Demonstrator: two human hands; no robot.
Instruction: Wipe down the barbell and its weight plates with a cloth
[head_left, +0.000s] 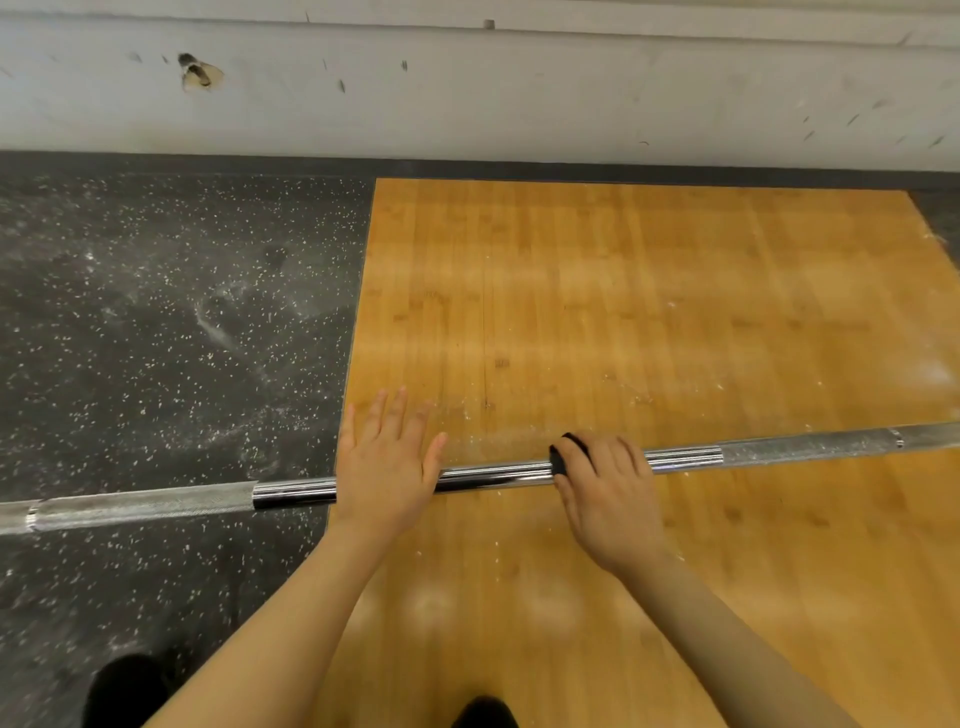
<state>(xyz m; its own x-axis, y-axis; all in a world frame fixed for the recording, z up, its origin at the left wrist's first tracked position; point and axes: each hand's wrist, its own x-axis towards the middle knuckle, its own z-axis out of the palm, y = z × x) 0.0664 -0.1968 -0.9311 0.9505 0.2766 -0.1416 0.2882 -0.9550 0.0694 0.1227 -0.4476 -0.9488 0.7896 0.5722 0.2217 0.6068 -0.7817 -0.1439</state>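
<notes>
A chrome barbell shaft runs across the view from lower left to right, with knurled stretches on both sides and a smooth shiny middle. My left hand lies flat on the smooth part with its fingers straight and spread. My right hand grips a small black cloth wrapped round the bar just right of the centre. Only a bit of the cloth shows past my fingers. No weight plates are in view.
The bar lies over a wooden platform on the right and speckled black rubber flooring on the left, both dusted with white chalk. A scuffed white wall runs along the back. My dark shoes show at the bottom edge.
</notes>
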